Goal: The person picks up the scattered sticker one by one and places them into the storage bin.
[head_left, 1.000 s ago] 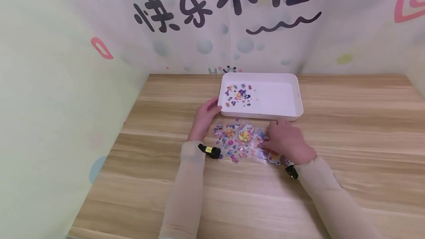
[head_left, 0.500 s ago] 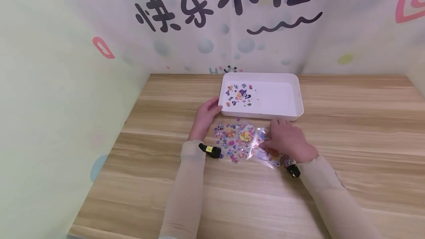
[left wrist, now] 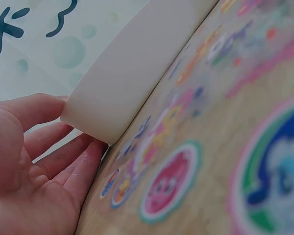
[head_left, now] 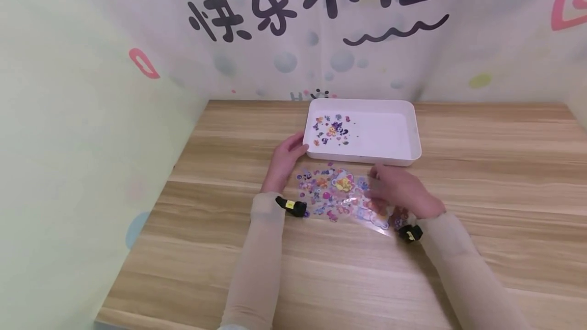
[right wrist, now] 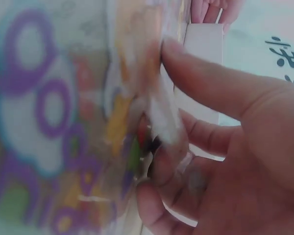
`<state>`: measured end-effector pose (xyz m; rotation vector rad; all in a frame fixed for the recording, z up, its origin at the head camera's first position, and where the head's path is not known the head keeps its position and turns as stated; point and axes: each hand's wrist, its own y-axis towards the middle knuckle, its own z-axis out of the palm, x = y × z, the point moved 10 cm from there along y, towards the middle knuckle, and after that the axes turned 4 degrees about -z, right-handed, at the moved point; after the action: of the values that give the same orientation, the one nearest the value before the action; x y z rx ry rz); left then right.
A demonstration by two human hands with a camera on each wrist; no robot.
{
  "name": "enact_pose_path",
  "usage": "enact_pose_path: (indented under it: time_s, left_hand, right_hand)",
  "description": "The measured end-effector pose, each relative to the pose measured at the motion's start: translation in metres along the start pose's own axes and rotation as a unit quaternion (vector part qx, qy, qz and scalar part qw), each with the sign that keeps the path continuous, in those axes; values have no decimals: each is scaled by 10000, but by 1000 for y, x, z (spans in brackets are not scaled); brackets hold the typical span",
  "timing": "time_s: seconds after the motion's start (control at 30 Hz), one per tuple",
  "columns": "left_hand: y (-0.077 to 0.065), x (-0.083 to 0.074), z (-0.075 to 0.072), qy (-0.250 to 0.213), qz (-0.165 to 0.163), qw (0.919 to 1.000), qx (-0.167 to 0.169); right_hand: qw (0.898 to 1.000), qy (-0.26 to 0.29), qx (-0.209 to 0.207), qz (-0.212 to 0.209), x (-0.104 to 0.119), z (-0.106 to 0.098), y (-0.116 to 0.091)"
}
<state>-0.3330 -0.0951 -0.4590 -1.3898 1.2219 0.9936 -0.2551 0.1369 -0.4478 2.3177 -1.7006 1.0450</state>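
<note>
My left hand point(head_left: 283, 166) rests at the near left corner of a white tray point(head_left: 362, 158), with extended fingers touching its end wall in the left wrist view. My right hand point(head_left: 404, 190) pinches the right part of a clear sticker sheet point(head_left: 321, 196) printed with colourful cartoon figures. In the right wrist view the bent plastic of the sticker sheet point(right wrist: 54, 112) passes between thumb and curled fingers. Glare crosses the sheet, and the right hand covers part of it. Whether several sheets lie stacked there, I cannot tell.
Inside the tray's left half lies another sheet of small stickers point(head_left: 331, 129). A printed cloth point(head_left: 284, 24) hangs behind the wooden table point(head_left: 206, 269). Black wrist straps point(head_left: 293, 207) sit on both sleeves.
My right hand has shifted and turned slightly, bending the sheet's right part, and the glare on it has changed. The left hand and tray stay in place; the head view drifts slightly.
</note>
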Motion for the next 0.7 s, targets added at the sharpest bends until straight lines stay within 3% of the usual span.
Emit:
enact_pose_path:
  time_s: [0.1, 0.27, 0.47, 0.7]
  left_hand:
    - [-1, 0, 0, 18, -9, 10000, -4]
    - [1, -1, 0, -18, 0, 10000, 23]
    - [3, 1, -1, -62, -43, 10000, 20]
    - [1, 0, 0, 21, -39, 10000, 24]
  right_hand:
    - [9998, 68, -122, -119, 2, -2, 1]
    - [9938, -695, -818, -283, 12, -12, 3]
    - [9947, -831, -580, -147, 10, -4, 5]
    - [9984, -263, -392, -296, 3, -5, 7]
